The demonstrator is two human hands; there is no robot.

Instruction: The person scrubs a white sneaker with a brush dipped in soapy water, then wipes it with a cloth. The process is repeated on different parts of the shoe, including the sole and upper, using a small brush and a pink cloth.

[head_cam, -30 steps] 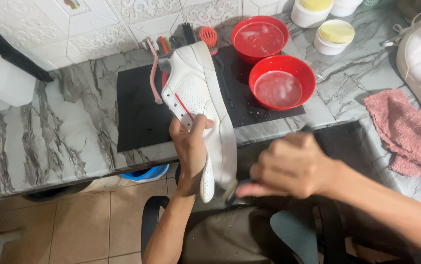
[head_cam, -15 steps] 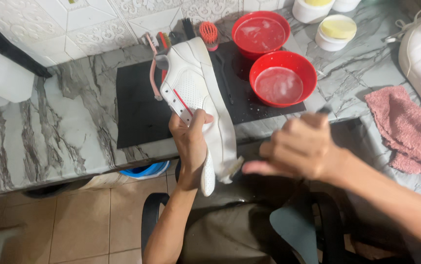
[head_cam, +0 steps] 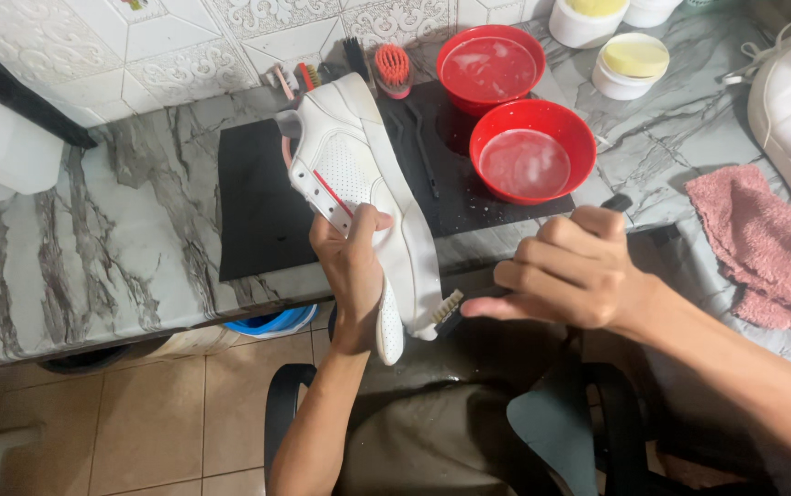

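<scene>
over the lap, the left hand (head_cam: 351,276) grips a white sneaker (head_cam: 363,184) sole-edge up while the right hand (head_cam: 572,271) clenches a small brush (head_cam: 448,308) at its toe; this looks like mid-scrub (next likely needs a re-wet) from the red bowls (head_cam: 531,152) on the marble counter (head_cam: 92,248) beyond.

left hand (head_cam: 354,276) clenched, right hand (head_cam: 570,268) fisted

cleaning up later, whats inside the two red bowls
Both red bowls, far and near, hold cloudy, foamy liquid. It is opaque, so anything sunk beneath the surface, and the bowl bottoms, cannot be seen.
</scene>
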